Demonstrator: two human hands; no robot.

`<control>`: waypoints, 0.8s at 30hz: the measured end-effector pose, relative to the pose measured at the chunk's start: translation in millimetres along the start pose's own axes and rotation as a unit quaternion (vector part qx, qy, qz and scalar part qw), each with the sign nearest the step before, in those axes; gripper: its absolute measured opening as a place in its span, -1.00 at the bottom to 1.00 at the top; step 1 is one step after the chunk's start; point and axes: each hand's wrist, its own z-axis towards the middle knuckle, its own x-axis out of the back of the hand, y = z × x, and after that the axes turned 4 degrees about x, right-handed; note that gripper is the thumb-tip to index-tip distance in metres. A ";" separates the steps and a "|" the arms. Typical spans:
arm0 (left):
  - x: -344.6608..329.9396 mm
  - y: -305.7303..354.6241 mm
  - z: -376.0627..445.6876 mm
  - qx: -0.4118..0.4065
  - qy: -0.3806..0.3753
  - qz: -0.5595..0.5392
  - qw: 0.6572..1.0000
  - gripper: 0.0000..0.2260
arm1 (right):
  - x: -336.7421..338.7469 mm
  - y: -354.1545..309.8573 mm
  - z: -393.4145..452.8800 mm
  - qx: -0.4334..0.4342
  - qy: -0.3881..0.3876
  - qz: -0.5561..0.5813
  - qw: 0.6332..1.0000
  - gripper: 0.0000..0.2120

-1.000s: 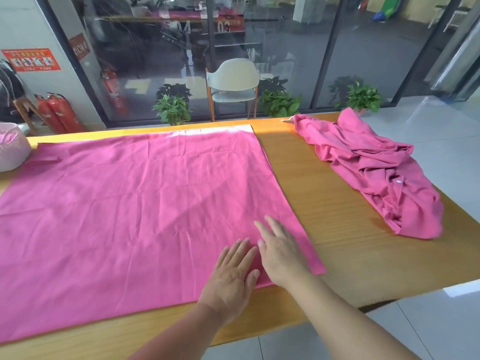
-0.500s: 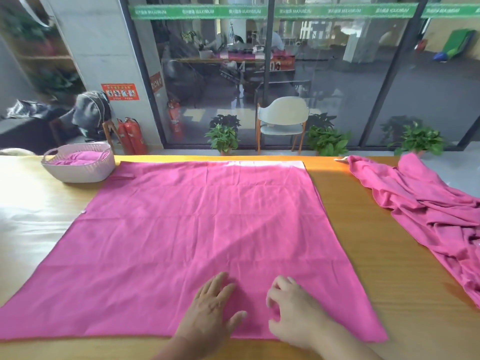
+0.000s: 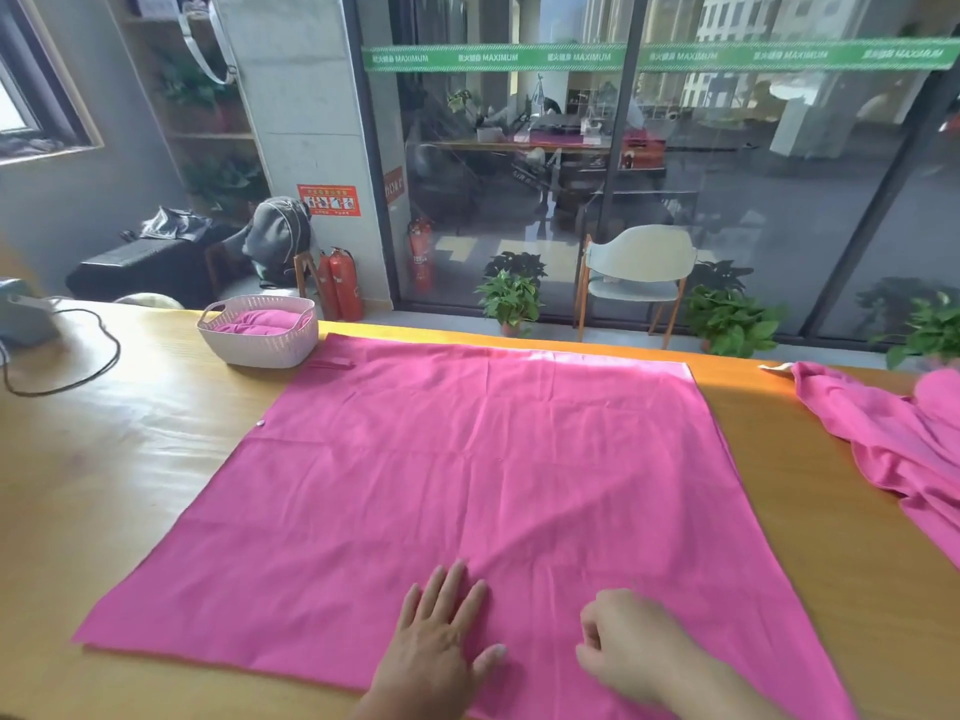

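A large pink cloth (image 3: pixel 467 475) lies spread flat on the wooden table (image 3: pixel 130 459). My left hand (image 3: pixel 441 636) rests flat on the cloth near its front edge, fingers straight and together. My right hand (image 3: pixel 628 646) is beside it on the cloth, with its fingers curled under; whether they pinch the fabric is hidden. A second pink cloth (image 3: pixel 893 439) lies crumpled at the table's right side.
A white basket (image 3: pixel 258 332) holding pink fabric stands at the back left of the table. A grey device (image 3: pixel 23 317) with a black cable (image 3: pixel 98 356) sits at the far left. Beyond the table are a chair (image 3: pixel 636 278), potted plants (image 3: pixel 511 298) and glass walls.
The view has swung left and up, bringing the basket and device into sight. Both hands slid left along the cloth's front edge. My right hand's fingers went from flat to curled.
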 end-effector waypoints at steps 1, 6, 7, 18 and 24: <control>-2.9 -1.0 -0.7 0.002 -0.009 0.005 1.000 -0.34 | 1.6 -2.1 7.9 0.000 0.036 0.003 0.999 -0.73; 0.8 1.8 -3.8 -0.016 -0.010 -0.024 1.000 -0.36 | 6.5 -21.3 50.6 0.014 0.161 0.033 0.986 -0.76; 3.8 -1.3 0.6 -0.012 0.004 -0.048 0.999 -0.38 | 5.6 -26.5 60.5 0.021 0.173 0.033 0.984 -0.76; 76.4 -83.8 166.3 0.003 0.069 -0.074 0.995 -0.13 | 35.3 -65.5 212.5 0.064 0.195 0.020 0.978 -0.45; 81.8 -142.0 291.5 -0.008 0.069 -0.054 0.996 0.00 | 72.4 -57.7 334.7 0.033 0.187 0.009 0.982 -0.46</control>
